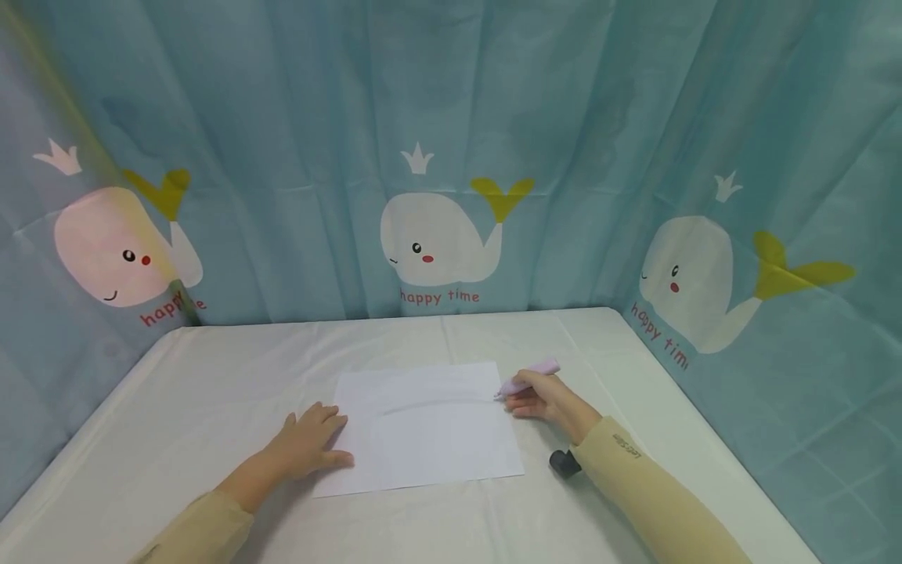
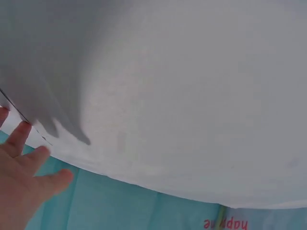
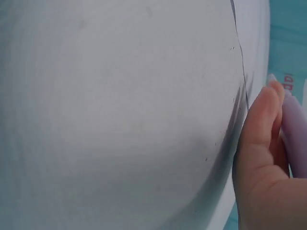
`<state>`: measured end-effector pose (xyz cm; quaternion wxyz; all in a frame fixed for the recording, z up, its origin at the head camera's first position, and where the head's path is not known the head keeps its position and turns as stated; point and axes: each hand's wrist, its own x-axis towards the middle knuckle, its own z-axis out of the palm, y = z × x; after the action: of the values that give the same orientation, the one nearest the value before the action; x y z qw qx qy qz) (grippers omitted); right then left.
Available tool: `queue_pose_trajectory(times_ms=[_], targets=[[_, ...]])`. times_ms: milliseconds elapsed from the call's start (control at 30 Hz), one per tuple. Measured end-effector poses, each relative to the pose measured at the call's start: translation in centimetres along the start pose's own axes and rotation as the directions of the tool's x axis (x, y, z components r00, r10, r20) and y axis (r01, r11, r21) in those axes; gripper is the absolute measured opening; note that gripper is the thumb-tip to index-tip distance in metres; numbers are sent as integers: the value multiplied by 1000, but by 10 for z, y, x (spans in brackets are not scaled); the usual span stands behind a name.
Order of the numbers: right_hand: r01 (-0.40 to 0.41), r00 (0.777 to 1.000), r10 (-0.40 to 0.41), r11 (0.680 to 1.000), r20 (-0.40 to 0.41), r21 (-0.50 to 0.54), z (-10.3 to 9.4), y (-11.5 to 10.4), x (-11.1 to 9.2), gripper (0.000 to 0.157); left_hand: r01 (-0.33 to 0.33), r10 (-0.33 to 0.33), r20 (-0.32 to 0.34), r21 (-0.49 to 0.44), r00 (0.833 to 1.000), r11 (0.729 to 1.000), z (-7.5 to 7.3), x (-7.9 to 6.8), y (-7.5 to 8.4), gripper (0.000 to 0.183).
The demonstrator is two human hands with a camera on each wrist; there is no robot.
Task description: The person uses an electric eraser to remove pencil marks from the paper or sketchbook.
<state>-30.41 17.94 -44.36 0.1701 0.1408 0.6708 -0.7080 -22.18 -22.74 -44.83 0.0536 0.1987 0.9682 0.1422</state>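
A white sheet of paper [image 1: 423,446] lies on the white-covered table, with a faint curved line or crease across its upper half. At its right edge my right hand [image 1: 543,398] pinches a thick lilac pen [image 1: 541,368], its thin tip pointing left, close over the paper; whether it touches cannot be told. In the right wrist view the lilac barrel [image 3: 295,134] shows beside the fingers. My left hand [image 1: 310,440] rests at the sheet's left edge, fingers spread and thumb over the paper. In the left wrist view the same hand [image 2: 24,177] shows loosely spread fingers holding nothing.
A white cloth covers the table [image 1: 232,376]. Blue curtains [image 1: 317,157] with printed whales stand behind it and along both sides. A small black object [image 1: 564,464] sits beneath the right sleeve.
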Motion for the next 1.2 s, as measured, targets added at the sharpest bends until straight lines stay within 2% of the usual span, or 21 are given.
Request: queue_pose_trajectory(times_ms=[133, 233, 400, 500, 700, 1200], targets=[[13, 999, -15, 999, -41, -37, 4, 2, 2, 20, -69, 71, -44, 47, 996, 996, 0, 7, -1, 84], [9, 997, -13, 999, -75, -54, 5, 2, 4, 17, -91, 91, -14, 5, 996, 996, 0, 12, -3, 95], [-8, 995, 1, 998, -104, -59, 5, 3, 4, 19, -51, 58, 92, -69, 994, 996, 0, 19, -8, 105], [-6, 994, -1, 998, -105, -68, 4, 3, 4, 21, -21, 32, 130, -89, 991, 996, -3, 22, -10, 106], [-7, 998, 0, 994, -64, -105, 5, 3, 4, 20, -4, 18, 150, -92, 989, 996, -4, 22, -9, 107], [4, 995, -17, 992, -97, -126, 11, 2, 3, 14, 8, 6, 156, -85, 988, 996, -2, 22, -10, 107]])
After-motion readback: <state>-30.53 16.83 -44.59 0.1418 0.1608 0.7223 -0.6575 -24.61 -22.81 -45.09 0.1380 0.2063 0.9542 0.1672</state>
